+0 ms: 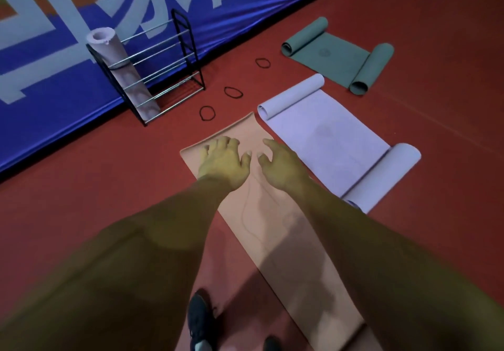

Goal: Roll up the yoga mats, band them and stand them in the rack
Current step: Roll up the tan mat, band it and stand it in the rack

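lying flat, peach mat (283, 230) long axis toward rack (152, 72).

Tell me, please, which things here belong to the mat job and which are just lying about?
Belong to the job: pink mat, flat beneath the left hand and right hand; lavender mat; green mat; three black bands; rack; rolled mat standing in it.
Just there: blue banner; dark shoes.

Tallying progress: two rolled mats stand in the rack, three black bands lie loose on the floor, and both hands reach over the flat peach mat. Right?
Not quite: the head view shows only one rolled mat standing in the rack. The rest holds.
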A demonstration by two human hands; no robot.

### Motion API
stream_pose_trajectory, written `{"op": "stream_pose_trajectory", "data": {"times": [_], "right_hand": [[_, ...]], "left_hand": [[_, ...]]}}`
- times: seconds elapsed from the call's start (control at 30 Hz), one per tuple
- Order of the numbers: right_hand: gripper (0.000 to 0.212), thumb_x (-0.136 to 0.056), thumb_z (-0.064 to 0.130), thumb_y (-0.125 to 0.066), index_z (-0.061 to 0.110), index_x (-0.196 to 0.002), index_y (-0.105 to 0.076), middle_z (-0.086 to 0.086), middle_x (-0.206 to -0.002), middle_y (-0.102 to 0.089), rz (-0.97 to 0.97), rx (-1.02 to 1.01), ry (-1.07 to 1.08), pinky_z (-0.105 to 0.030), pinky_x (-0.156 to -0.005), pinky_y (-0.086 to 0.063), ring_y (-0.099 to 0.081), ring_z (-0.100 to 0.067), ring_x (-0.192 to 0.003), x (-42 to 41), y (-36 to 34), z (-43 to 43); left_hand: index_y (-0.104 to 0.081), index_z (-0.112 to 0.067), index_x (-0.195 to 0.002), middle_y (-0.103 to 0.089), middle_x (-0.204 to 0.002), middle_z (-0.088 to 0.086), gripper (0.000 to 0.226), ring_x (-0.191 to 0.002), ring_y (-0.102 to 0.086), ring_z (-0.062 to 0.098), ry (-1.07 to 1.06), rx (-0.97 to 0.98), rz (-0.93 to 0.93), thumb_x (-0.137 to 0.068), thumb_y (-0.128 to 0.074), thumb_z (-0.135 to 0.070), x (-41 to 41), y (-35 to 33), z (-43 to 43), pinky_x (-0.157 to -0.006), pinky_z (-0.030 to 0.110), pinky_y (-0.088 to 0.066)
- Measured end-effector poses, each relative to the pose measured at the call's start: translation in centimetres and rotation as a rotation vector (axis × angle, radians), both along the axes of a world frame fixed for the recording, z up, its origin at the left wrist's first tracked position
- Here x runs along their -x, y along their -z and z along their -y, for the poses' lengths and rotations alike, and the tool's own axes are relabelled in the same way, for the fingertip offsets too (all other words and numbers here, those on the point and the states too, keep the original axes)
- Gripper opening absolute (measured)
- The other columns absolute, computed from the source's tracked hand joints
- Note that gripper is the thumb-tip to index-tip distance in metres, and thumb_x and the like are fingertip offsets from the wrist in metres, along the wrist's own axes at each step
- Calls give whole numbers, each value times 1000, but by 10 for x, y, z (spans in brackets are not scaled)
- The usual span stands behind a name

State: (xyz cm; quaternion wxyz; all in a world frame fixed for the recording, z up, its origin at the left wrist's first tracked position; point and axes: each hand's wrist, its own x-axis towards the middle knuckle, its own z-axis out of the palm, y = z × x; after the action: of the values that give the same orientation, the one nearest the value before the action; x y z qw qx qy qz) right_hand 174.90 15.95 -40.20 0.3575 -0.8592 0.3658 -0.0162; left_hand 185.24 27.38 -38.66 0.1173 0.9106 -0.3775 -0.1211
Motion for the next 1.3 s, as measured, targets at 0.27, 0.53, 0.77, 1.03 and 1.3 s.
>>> {"op": "stream_pose_trajectory", "data": {"times": [0.27, 0.53, 0.77, 1.03, 1.3], "right_hand": [[56, -103, 38, -48, 21, -155, -36, -11, -152, -46, -16, 0, -7, -44, -117, -34, -40, -30, -141, 122, -22, 19], [57, -103, 40, -48, 22, -155, -34, -12, -149, -48, -46, 20, 69, -46, -114, -37, -43, -33, -138, 226, -36, 8], [57, -105, 38, -48, 18, -156, -32, -11, -151, -46, -58, 79, 56, -41, -115, -35, -43, -31, -139, 318, -50, -43], [59, -103, 39, -50, 25, -157, -31, -9, -147, -48, -87, 87, 57, -45, -112, -39, -44, -29, -137, 396, -51, -69], [60, -102, 40, -49, 28, -157, -29, -8, -146, -47, -77, 100, 15, -52, -107, -42, -41, -30, -136, 473, -53, -38]], "left_hand": [[-48, -10, -140, -47, -143, 10, 48, -136, -36, 29, 9, 35, -8, -105, -37, -41, 123, -13, 22, -114, 44, -21], [-45, -10, -143, -46, -144, 10, 50, -134, -37, 30, 74, 46, 4, -106, -34, -41, 221, -23, 10, -110, 44, -24], [-45, -11, -142, -46, -143, 8, 49, -133, -38, 29, 97, 74, 9, -106, -31, -42, 313, -32, -38, -111, 44, -25], [-45, -9, -141, -46, -143, 9, 49, -132, -38, 29, 76, 68, 0, -107, -31, -40, 388, -40, -66, -111, 44, -24], [-44, -9, -142, -45, -144, 9, 48, -133, -36, 28, 31, 74, -10, -107, -29, -39, 475, -38, -36, -112, 42, -23]]}}
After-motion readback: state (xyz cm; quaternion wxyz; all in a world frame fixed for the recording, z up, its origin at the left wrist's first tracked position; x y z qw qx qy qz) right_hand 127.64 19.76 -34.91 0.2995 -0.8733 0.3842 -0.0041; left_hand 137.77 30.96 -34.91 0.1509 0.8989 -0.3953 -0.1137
